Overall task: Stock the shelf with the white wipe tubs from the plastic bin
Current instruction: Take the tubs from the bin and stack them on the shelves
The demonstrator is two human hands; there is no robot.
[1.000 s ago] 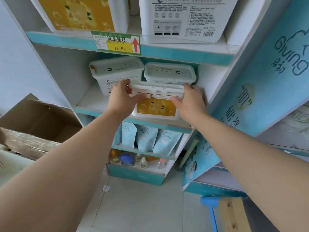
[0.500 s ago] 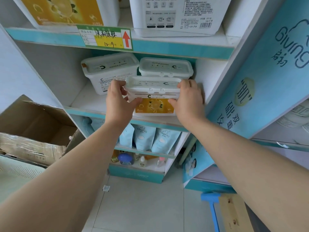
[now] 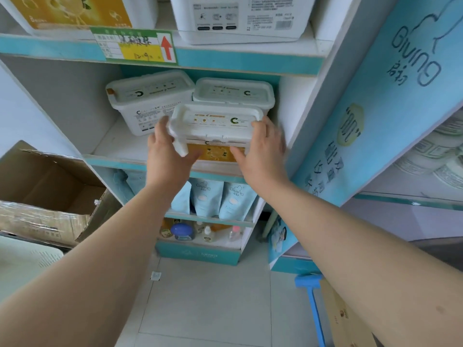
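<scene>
Wipe tub (image 3: 215, 123), white with an orange front label, is held at the near edge of the middle shelf (image 3: 117, 146), towards its right end. We cannot tell whether its base rests on the board or hangs just above it. We find the left hand (image 3: 166, 156) clasping the tub's left end, its fingers (image 3: 160, 127) curled round the side and the thumb laid across the front. The right hand (image 3: 263, 151) clasps the right end likewise, with the thumb on the front label and the fingers wrapped round the side next to the shelf's right wall. Both hands are closed on the tub. Two more white tubs stand farther back on the same shelf: the left tub (image 3: 147, 101) and the right tub (image 3: 233, 92), the latter directly behind the held one. A price label (image 3: 135, 46) with a red arrow is fixed to the shelf edge above. Blue pouches (image 3: 220, 199) stand on the shelf below. An open cardboard box (image 3: 50, 181) sits to the left
</scene>
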